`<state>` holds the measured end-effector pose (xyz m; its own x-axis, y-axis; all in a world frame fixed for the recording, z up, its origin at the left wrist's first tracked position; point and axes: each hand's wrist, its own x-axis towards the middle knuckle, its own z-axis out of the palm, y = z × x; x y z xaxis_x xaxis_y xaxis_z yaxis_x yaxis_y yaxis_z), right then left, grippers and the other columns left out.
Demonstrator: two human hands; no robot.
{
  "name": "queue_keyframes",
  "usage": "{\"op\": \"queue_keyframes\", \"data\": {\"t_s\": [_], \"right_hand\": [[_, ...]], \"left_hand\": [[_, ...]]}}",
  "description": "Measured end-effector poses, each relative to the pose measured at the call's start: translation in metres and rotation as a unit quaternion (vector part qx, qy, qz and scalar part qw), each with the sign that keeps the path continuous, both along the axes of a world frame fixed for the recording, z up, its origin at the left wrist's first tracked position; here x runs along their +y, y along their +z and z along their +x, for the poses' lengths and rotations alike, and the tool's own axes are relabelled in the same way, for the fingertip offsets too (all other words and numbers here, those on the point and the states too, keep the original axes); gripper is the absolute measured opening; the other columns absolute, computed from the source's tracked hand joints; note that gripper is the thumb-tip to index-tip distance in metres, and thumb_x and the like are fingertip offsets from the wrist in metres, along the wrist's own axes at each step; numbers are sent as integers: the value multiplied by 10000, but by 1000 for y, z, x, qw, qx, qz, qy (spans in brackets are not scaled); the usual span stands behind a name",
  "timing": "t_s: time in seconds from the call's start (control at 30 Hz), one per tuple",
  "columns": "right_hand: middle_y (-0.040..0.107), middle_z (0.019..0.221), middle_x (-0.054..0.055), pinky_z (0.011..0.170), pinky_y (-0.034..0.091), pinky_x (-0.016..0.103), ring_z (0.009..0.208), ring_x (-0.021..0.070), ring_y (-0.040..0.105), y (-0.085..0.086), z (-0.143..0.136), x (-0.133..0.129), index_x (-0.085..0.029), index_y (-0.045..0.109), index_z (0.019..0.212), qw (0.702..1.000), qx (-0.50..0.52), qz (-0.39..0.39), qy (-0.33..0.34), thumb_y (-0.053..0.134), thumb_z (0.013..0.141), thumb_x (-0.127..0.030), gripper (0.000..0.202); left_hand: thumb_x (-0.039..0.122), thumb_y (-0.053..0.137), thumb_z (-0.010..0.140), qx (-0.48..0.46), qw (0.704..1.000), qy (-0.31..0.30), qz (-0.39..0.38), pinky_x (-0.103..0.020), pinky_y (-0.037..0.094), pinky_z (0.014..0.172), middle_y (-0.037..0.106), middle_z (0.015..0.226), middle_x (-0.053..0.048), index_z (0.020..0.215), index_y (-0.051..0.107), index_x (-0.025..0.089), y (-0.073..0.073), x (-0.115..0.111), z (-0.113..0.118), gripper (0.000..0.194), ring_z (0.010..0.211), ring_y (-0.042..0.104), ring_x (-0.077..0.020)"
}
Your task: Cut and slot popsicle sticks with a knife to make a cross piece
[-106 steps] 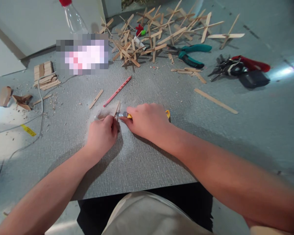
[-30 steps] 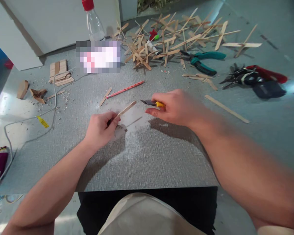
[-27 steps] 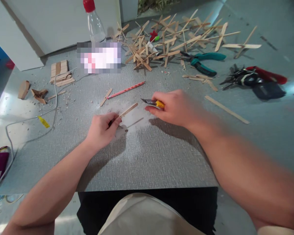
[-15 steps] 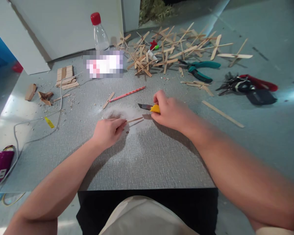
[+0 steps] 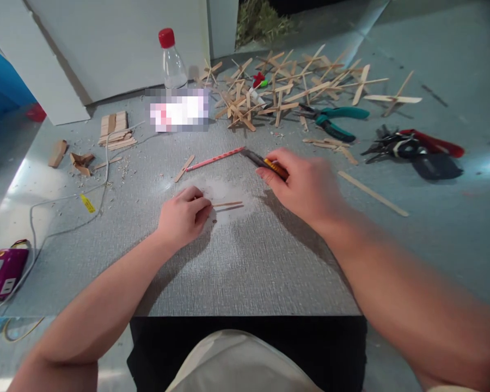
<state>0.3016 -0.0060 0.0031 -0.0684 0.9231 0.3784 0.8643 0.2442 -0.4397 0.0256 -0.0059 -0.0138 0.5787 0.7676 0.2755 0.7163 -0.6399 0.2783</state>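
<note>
Red-capped bottle (image 5: 173, 66), contents unclear; left fingers (image 5: 202, 203) pinch a stick (image 5: 228, 203), right fingers (image 5: 286, 157) grip a cutter (image 5: 266, 163).

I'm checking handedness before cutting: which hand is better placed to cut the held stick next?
Probably the right hand: it holds the cutter, blade exposed. The left hand grips the stick, whose free end points rightward.

The cutter (image 5: 275, 167) is yellow and dark grey, the held stick (image 5: 229, 204) light brown. Darker patches dot the pinkish-red pencil (image 5: 215, 158). The pliers (image 5: 323, 116) show teal and black, the bottle cap (image 5: 166, 37) red, the cable tag (image 5: 87, 203) yellow; fine streaks pattern the grey table (image 5: 269, 272).
</note>
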Motion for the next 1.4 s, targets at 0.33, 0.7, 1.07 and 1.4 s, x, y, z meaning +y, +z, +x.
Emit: {"op": "queue_keyframes", "data": {"t_s": [0.33, 0.7, 1.07, 1.4], "right_hand": [[747, 803, 50, 577, 353, 340, 634, 248, 643, -6, 0, -2, -267, 620, 1065, 999, -1, -26, -36, 649, 920, -402, 200], [786, 859, 24, 671, 482, 400, 772, 287, 731, -7, 1, -5, -296, 566, 1111, 993, 92, -68, -22, 695, 870, -333, 276], [790, 955, 80, 702, 522, 399, 832, 301, 753, 4, -6, -15, -264, 576, 1118, 992, 31, -91, 80, 598, 945, -365, 202], [752, 1008, 23, 720, 603, 340, 807, 196, 724, -5, -17, -23, -338, 441, 1394, 896, 302, -263, 190, 668, 930, -389, 519]], "left_hand": [[280, 625, 985, -29, 1000, 0, -8, -301, 487, 662, 763, 901, -32, 927, 775, 221, -5, 6, 0, 171, 850, 650, -205], [281, 586, 1009, -40, 999, 6, -9, -301, 515, 684, 761, 986, -47, 982, 782, 232, -7, 5, 2, 204, 886, 664, -196], [265, 580, 1012, -51, 999, -14, -12, -311, 517, 692, 750, 974, -47, 994, 782, 230, -8, 6, 1, 206, 876, 656, -200], [255, 549, 1012, -35, 999, -11, -16, -325, 523, 713, 746, 968, -62, 1018, 789, 228, -7, 6, 2, 241, 860, 650, -201]]}}
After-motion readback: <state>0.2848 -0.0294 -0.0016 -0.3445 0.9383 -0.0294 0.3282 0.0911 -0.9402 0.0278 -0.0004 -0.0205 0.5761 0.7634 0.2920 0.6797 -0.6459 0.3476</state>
